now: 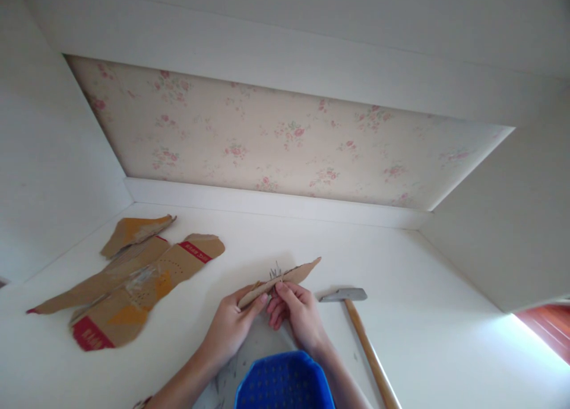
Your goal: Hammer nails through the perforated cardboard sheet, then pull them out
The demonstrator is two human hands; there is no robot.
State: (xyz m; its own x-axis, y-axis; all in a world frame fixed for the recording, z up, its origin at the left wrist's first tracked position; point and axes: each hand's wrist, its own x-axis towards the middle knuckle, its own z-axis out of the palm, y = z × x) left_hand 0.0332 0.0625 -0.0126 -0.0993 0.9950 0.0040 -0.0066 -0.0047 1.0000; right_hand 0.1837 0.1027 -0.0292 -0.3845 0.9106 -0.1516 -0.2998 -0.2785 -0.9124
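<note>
A torn piece of brown cardboard (303, 272) is held up, tilted, above the white surface. My left hand (230, 323) is closed on its left end, thumb on the near side. My right hand (299, 315) pinches near the middle of its lower edge with thumb and curled fingers; whether a small nail is also between them is hidden. Several thin grey nails (275, 272) poke out from the far side of the cardboard. Just below my hands sits a blue plastic basket (285, 361) with a pattern of holes.
To the right lies a hammer (363, 329) with a wooden handle and grey metal head. More torn cardboard (178, 260), with red print, tape and small punched holes, lies at left. Small dark bits (229, 370) lie beside the basket. White panels and a floral-papered wall (267, 136) enclose the surface.
</note>
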